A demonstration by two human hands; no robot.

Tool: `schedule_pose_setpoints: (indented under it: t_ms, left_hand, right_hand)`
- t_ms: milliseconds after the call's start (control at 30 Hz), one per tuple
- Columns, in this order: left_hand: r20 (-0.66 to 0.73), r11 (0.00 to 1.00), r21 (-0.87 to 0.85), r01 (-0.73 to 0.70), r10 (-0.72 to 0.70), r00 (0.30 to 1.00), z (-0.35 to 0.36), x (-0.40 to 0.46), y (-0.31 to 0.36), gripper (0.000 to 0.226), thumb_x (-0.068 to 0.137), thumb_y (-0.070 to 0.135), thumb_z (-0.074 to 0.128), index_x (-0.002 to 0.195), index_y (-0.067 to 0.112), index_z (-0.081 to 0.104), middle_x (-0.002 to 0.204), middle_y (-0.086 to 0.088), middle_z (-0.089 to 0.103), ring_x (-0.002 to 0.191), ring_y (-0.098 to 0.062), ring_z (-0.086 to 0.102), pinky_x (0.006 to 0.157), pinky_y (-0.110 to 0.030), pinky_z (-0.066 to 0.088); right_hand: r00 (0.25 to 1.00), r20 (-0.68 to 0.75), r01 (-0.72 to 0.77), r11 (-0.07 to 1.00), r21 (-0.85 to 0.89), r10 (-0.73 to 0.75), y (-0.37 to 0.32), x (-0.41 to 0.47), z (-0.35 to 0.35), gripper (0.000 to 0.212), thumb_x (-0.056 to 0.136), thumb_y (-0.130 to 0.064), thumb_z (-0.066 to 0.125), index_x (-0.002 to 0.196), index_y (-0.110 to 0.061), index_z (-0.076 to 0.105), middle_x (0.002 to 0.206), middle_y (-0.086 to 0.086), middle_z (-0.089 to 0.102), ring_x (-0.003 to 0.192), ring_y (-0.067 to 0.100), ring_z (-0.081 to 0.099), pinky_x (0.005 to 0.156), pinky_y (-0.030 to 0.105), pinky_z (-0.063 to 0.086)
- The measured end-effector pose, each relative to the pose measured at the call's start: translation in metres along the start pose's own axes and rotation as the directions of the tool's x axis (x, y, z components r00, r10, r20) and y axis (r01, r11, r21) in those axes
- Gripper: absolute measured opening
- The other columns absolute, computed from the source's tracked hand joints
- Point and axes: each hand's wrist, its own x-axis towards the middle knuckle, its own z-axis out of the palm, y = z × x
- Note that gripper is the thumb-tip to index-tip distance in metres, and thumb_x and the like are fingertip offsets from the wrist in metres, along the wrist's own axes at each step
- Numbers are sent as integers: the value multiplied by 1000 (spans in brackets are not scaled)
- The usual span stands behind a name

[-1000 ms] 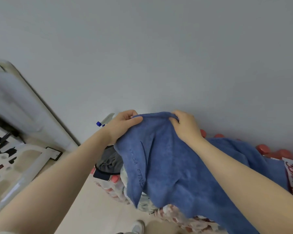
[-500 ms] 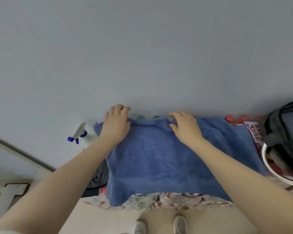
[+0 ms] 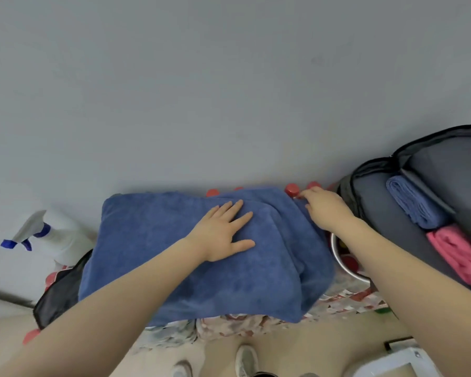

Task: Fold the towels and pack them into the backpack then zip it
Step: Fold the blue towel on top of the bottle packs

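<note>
A large blue towel (image 3: 152,257) lies spread over a cluttered surface below a grey wall, its right part doubled over. My left hand (image 3: 223,232) presses flat on the towel's middle with fingers straight. My right hand (image 3: 321,208) pinches the towel's far right corner near the wall. To the right lies the dark grey backpack (image 3: 378,213), unzipped and wide open. Inside it sit a rolled blue towel (image 3: 413,202) and a folded pink towel (image 3: 460,254).
A white spray bottle (image 3: 52,238) with a blue nozzle stands at the left. A black bag (image 3: 57,295) lies under the towel's left edge. Red bottle caps (image 3: 292,189) line the wall. A metal bowl (image 3: 346,268) sits between towel and backpack. My shoes (image 3: 245,360) show on the floor below.
The towel went from held in the air to spread on the surface. My left hand moved to its middle and flattened; my right hand slid to the right corner. The view turned right, revealing the backpack.
</note>
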Motion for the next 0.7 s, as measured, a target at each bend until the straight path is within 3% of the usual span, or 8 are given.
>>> schedule_pose_setpoints:
  t_ms: [100, 167, 267, 333, 400, 467, 533, 700]
  left_hand:
    - [5, 999, 37, 25, -25, 1000, 2, 5, 3, 93, 68, 81, 12, 146, 33, -4, 156, -1, -15, 145, -20, -10, 117, -35, -5]
    - [1, 999, 34, 35, -35, 999, 3, 6, 5, 103, 55, 81, 2, 146, 33, -5, 156, 0, -15, 145, -19, -10, 116, -34, -6]
    - [-10, 998, 29, 54, -53, 999, 4, 10, 9, 101, 60, 83, 6, 146, 32, -5, 156, 0, -15, 145, -20, -11, 115, -34, -8]
    - [-1, 997, 29, 73, -73, 997, 3, 13, 15, 90, 76, 79, 25, 147, 31, -4, 156, -1, -15, 144, -21, -12, 116, -35, -7]
    - [-1, 996, 8, 89, -89, 996, 1, 13, 20, 85, 83, 69, 37, 147, 30, -2, 156, -1, -15, 144, -21, -12, 118, -36, -5]
    - [-8, 995, -32, 95, -95, 995, -1, 12, 21, 82, 85, 65, 40, 148, 29, 2, 156, 0, -12, 145, -19, -10, 118, -34, -3]
    - [-41, 985, -140, 101, -108, 993, -6, 7, 19, 73, 89, 57, 42, 148, 26, 10, 157, 3, -4, 145, -15, -3, 117, -29, 2]
    - [-311, 953, -277, 119, -206, 928, -25, -26, -8, 42, 95, 27, 45, 135, 15, 44, 149, -1, 33, 136, -18, 29, 108, -21, 21]
  right_hand:
    - [996, -60, 54, 983, -176, -65, 4, 7, 3, 29, 95, -13, 36, 121, -7, 49, 124, 13, 51, 116, 31, 46, 94, 38, 37]
    - [994, -81, 51, 963, -265, -75, 7, 10, 1, 27, 95, -13, 37, 117, -8, 51, 123, 11, 54, 117, 30, 43, 95, 36, 34]
    - [995, -52, 66, 961, -270, -83, 9, 10, -9, 24, 94, -15, 42, 110, -7, 57, 118, 12, 57, 115, 31, 44, 91, 36, 37]
    - [987, -107, 109, 990, -90, -118, 7, 7, -19, 19, 93, -18, 45, 99, -8, 60, 109, 14, 59, 108, 33, 50, 83, 35, 40]
    - [982, -148, 156, 954, 257, -120, 0, 3, -36, 20, 91, -19, 48, 73, -13, 53, 83, 9, 59, 88, 30, 54, 64, 32, 36]
    - [976, -179, 200, 853, 482, -128, -10, 0, -53, 19, 90, -19, 52, 73, -11, 53, 66, -1, 50, 74, 22, 50, 55, 29, 31]
    - [964, -224, 256, 744, 617, -146, -23, -4, -67, 12, 88, -19, 57, 83, -8, 59, 67, -1, 52, 70, 18, 51, 57, 26, 35]
    - [934, -310, 357, 389, 849, -179, -78, -12, -89, 20, 87, -14, 60, 71, -24, 54, 66, -3, 56, 62, 11, 51, 62, 26, 41]
